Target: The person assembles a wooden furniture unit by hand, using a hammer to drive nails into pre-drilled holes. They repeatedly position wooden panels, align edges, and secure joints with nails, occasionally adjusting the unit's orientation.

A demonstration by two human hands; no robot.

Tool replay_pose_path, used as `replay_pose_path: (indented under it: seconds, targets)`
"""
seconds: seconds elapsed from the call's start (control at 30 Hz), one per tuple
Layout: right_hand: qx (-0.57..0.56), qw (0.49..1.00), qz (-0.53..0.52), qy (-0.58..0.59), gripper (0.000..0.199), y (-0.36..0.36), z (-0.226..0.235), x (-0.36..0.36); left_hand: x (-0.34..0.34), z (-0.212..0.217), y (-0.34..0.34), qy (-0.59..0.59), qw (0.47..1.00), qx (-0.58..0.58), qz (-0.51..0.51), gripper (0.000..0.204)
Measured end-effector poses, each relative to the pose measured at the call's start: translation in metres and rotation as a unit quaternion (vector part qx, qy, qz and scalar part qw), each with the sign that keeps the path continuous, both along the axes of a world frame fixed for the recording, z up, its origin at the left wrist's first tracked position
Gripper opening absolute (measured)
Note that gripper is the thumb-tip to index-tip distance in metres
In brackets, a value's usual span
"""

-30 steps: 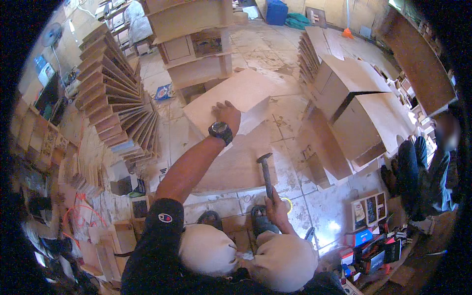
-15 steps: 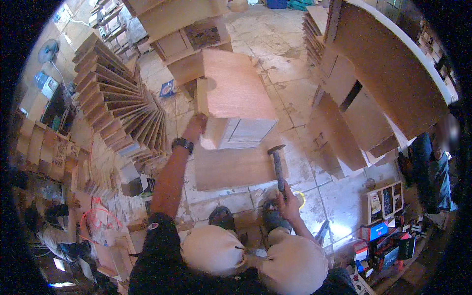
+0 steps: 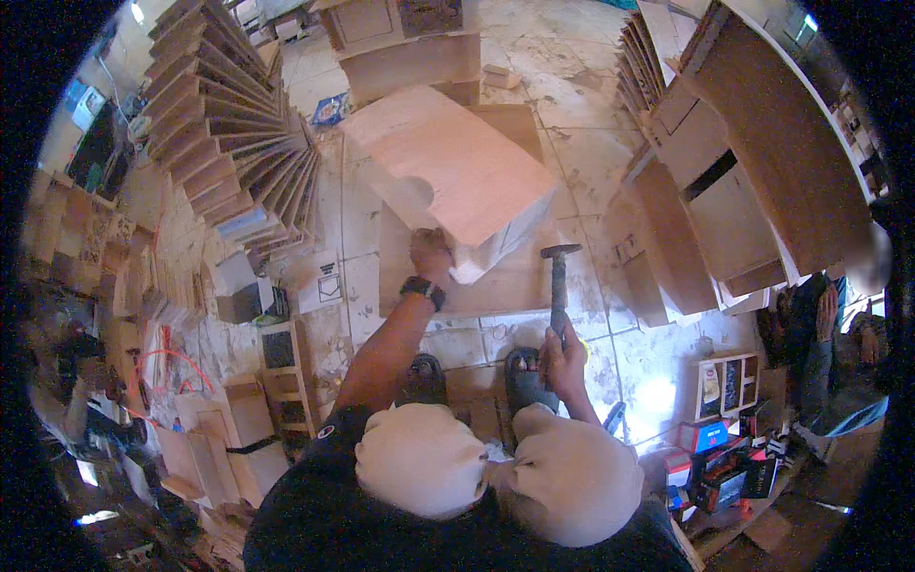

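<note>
A wooden box-like cabinet (image 3: 453, 157) with a pale reddish-brown top stands turned at an angle on a flat brown board (image 3: 400, 300) on the floor. Its panelled front faces near right and shows only in part. My left hand (image 3: 431, 253) grips the cabinet's near left edge, its fingers partly hidden and slightly blurred. In my right hand (image 3: 564, 357) is a hammer (image 3: 559, 286), held upright by its handle with the head pointing away from me. The hammer is right of the cabinet and apart from it.
Fanned wooden frames or boxes (image 3: 224, 124) stack up at the left. Tall unfinished cabinets (image 3: 782, 143) stand at the right, with another cabinet (image 3: 410, 62) beyond. Small colourful boxes (image 3: 724, 467) lie at near right. A person's legs (image 3: 815, 324) show at far right.
The cabinet has turned on the board, its front swinging from facing me toward the right. My left hand moved right and nearer with it. The hammer is now more upright and slightly farther right.
</note>
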State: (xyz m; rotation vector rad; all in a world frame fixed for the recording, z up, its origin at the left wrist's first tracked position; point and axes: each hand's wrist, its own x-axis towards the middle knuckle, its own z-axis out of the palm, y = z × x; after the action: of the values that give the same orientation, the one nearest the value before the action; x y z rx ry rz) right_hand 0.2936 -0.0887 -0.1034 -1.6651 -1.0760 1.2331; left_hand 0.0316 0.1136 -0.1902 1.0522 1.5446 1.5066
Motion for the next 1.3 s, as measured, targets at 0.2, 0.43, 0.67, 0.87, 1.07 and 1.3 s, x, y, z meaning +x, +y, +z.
replay_pose_path:
  seconds: [0.2, 0.43, 0.67, 0.87, 1.07, 1.3]
  targets:
    - [0.098, 0.995, -0.002, 0.0, 0.047, -0.004, 0.021, 0.004, 0.001, 0.024, -0.014, 0.488, 0.861, 0.001, -0.143, 0.032]
    - [-0.004, 0.994, -0.012, 0.104, 0.038, -0.015, 0.021, 0.007, -0.058, 0.075, -0.106, 0.315, 0.943, -0.069, -0.089, 0.028]
    - [0.0, 0.999, 0.034, 0.036, 0.039, -0.015, 0.017, 0.005, -0.189, 0.004, -0.254, 0.242, 0.917, -0.238, 0.209, 0.024]
    - [-0.015, 0.998, 0.016, 0.066, 0.039, -0.015, 0.022, -0.001, -0.254, -0.011, -0.29, 0.477, 0.768, -0.363, 0.229, 0.024]
    - [-0.007, 0.996, 0.031, 0.084, 0.036, -0.016, 0.023, 0.0, -0.326, -0.014, -0.264, 0.513, 0.728, -0.415, 0.186, 0.022]
    - [-0.001, 0.994, 0.026, 0.102, 0.039, -0.018, 0.011, 0.008, -0.356, -0.018, -0.256, 0.442, 0.772, -0.43, 0.153, 0.023]
